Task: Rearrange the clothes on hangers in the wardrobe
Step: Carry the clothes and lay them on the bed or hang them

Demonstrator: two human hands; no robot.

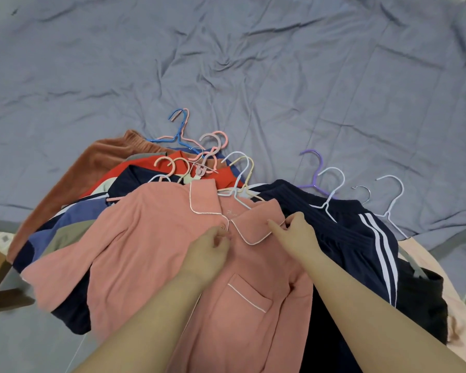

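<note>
Right hand pinches the pink pyjama shirt at its collar while left hand grips the placket, curled fingertips hidden.

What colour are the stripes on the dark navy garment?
White: two stripes down the navy ribbed garment, seen in the head view.

No writing could be read anywhere. The pink shirt carried a small pale stitched mark inside its neck, between the collar flaps, its letters too small to make out.
</note>
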